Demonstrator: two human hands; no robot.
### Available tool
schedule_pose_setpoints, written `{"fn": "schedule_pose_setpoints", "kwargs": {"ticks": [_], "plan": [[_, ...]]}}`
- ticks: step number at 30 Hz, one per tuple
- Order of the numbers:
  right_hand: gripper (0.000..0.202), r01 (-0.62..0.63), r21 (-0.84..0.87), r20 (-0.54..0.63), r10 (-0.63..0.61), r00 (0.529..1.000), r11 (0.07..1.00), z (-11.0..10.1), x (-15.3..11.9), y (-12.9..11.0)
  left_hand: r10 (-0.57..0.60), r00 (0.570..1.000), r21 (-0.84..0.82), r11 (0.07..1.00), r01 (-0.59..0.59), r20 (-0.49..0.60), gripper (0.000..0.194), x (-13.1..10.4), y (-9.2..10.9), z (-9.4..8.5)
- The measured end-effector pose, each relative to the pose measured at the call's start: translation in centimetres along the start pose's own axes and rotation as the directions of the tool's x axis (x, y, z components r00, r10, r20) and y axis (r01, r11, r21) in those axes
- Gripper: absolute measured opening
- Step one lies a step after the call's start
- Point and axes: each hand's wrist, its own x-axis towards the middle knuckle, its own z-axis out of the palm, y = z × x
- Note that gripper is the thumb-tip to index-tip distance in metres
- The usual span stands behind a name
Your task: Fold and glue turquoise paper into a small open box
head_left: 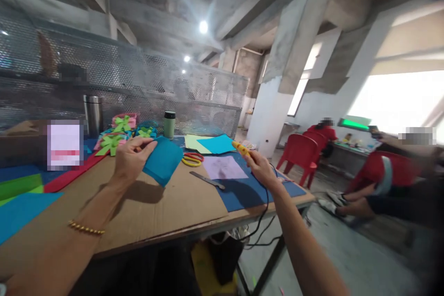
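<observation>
My left hand pinches a teal blue piece by its left edge, raised over the cardboard-covered table. In my right hand is a yellow corded tool, its tip pointing up and left and its black cord hanging past the table edge. Between the hands lie scissors with red and yellow handles, a grey metal blade-like tool and a pale lilac sheet on dark blue material.
Behind are a green bottle, a steel flask, boxes with green bows and light green and blue sheets. A lit screen stands left. People sit right, near red chairs.
</observation>
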Motion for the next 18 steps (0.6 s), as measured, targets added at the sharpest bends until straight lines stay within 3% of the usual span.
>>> {"fn": "schedule_pose_setpoints", "kwargs": {"ticks": [2, 4, 9, 13, 16, 18], "plan": [[0.033, 0.034, -0.311, 0.101, -0.002, 0.995, 0.950, 0.4, 0.1, 1.7, -0.033, 0.999, -0.023, 0.999, 0.033, -0.009, 0.014, 0.0, -0.1, 0.1], [0.028, 0.027, -0.529, 0.203, 0.095, 0.974, 0.848, 1.5, 0.1, 2.8, -0.062, 0.998, -0.046, 0.997, 0.061, -0.031, 0.016, 0.1, -0.2, 0.2], [0.019, 0.042, -0.586, 0.236, 0.121, 0.964, 0.809, 3.6, -0.3, 5.4, -0.128, 0.990, -0.151, 0.981, 0.118, -0.057, 0.017, 0.5, -0.5, 0.6], [0.019, 0.166, -0.714, 0.286, 0.068, 0.956, 0.680, 4.1, -0.1, 7.5, -0.091, 0.995, -0.160, 0.984, 0.083, -0.041, 0.013, 0.7, -0.7, 0.8], [0.014, 0.196, -0.719, 0.230, -0.038, 0.972, 0.667, 4.3, 0.8, 5.2, -0.052, 0.998, -0.160, 0.986, 0.047, -0.031, 0.012, 0.7, -0.8, 0.9], [0.016, 0.288, -0.572, 0.164, -0.236, 0.958, 0.768, 4.8, 1.8, 1.3, -0.023, 1.000, -0.162, 0.987, 0.019, -0.019, 0.012, 0.6, -0.8, 1.0]]}}
